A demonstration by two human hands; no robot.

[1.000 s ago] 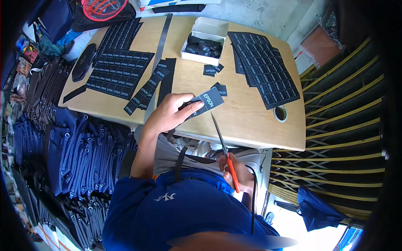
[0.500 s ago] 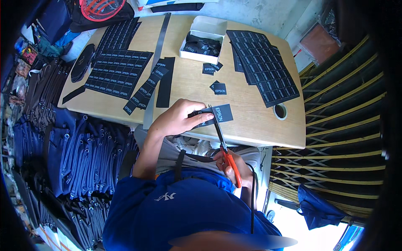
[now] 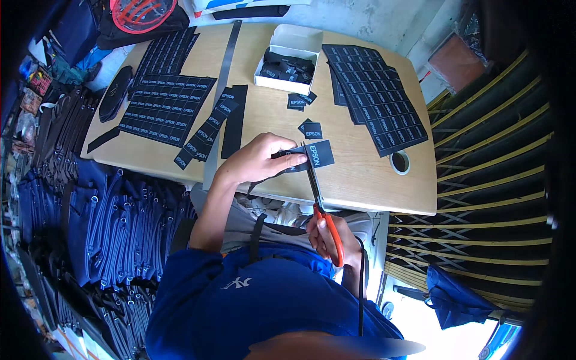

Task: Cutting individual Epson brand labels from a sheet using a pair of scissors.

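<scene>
My left hand (image 3: pixel 264 159) pinches a black label strip (image 3: pixel 321 153) with pale print between thumb and fingers, above the table's near edge. The strip's free end sticks out to the right of my thumb. My right hand (image 3: pixel 327 236) grips orange-handled scissors (image 3: pixel 332 231) below it. Their blades point up and lie across the strip just beside my left thumb; whether they have cut through I cannot tell. Just beyond the strip, small cut labels (image 3: pixel 312 130) lie on the table, with another little group (image 3: pixel 297 101) farther back.
On the wooden table (image 3: pixel 270 120), an open white box (image 3: pixel 285 83) holds many cut labels. Printed black sheets (image 3: pixel 378 96) lie at the right, more sheets (image 3: pixel 168 108) at the left. A long metal ruler (image 3: pixel 226 63) and loose strips (image 3: pixel 207 129) lie left of centre. Dark blue bags (image 3: pixel 129 222) hang left.
The strip's free end and my left hand have shifted slightly up and away from me. The scissors stay across the strip, their handles tilted a little differently in my right hand.
</scene>
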